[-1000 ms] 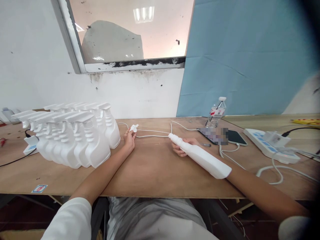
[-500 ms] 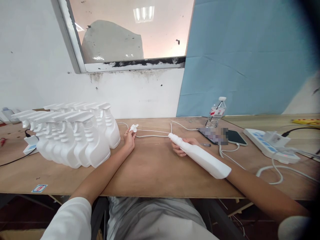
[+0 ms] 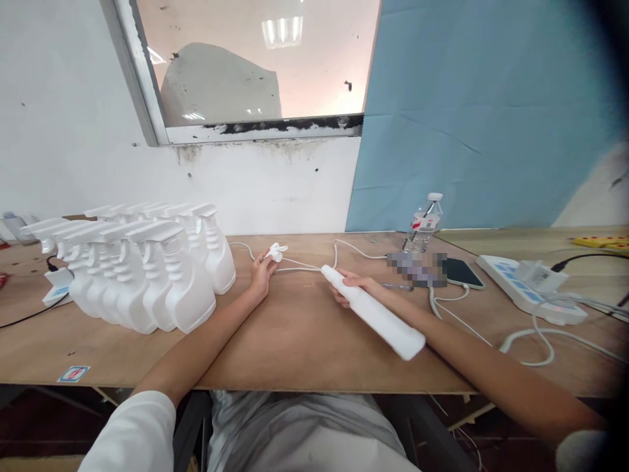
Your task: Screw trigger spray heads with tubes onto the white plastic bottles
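My left hand [image 3: 259, 275] rests on the wooden table [image 3: 295, 341] and pinches a small white spray-trigger head [image 3: 276, 251] between its fingertips. My right hand [image 3: 350, 288] is wrapped round a white plastic bottle [image 3: 373, 312] that lies slanted across my forearm, its open neck pointing toward the trigger head. A short gap separates the neck from the trigger head. A thin white tube or cable [image 3: 302, 265] runs on the table between the two hands.
Several white spray bottles [image 3: 147, 269] with triggers stand grouped at the left. A water bottle [image 3: 423, 223], a phone [image 3: 462, 272], a white power strip [image 3: 531, 288] and white cables [image 3: 535, 334] lie at the right. A wall, a window and a blue panel stand behind.
Both hands have moved closer together: the left hand shifted right with the trigger head, and the right hand drew the bottle leftward toward it.
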`<action>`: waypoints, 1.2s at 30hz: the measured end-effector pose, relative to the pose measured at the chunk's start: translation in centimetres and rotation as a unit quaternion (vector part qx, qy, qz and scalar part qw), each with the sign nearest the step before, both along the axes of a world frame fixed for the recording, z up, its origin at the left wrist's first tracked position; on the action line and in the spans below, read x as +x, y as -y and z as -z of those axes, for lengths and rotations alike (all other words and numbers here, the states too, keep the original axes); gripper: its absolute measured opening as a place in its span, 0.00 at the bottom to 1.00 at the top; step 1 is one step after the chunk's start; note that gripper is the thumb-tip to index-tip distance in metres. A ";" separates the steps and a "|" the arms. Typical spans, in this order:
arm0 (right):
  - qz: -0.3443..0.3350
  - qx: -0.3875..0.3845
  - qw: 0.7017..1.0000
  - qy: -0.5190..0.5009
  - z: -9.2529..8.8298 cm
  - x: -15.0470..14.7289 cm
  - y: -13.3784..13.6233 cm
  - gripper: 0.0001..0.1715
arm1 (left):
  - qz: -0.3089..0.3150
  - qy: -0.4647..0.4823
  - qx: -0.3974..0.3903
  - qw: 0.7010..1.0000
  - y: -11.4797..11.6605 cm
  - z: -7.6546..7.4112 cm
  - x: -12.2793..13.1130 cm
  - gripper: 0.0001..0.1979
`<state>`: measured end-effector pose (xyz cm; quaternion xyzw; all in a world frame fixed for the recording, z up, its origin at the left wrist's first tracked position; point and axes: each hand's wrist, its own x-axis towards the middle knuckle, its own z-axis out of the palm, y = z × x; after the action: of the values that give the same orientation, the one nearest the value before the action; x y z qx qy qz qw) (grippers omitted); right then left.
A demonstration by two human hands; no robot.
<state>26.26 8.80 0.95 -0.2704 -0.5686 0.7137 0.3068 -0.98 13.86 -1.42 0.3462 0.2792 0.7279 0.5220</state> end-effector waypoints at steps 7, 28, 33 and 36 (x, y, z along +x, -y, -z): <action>0.150 0.184 0.971 0.028 -3.9 -4.9 -0.4 0.34 | 0.142 -0.100 0.137 0.975 1.1 -8.1 2.5 0.12; 0.026 0.243 0.961 -0.126 -9.0 -9.9 0.5 0.24 | 0.107 -0.417 0.357 0.829 6.8 -18.0 -0.1 0.16; -0.060 0.228 0.961 -0.142 -9.5 -10.0 -0.1 0.23 | 0.125 -0.402 0.350 0.837 6.9 -18.2 0.0 0.12; -0.057 0.227 0.958 -0.164 -9.5 -10.4 0.1 0.25 | 0.142 -0.401 0.365 0.828 6.9 -18.3 0.5 0.13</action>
<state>15.85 8.73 10.47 -0.0405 -0.6719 0.6170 0.4076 -0.50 6.96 16.84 0.8085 0.1259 0.4918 0.2976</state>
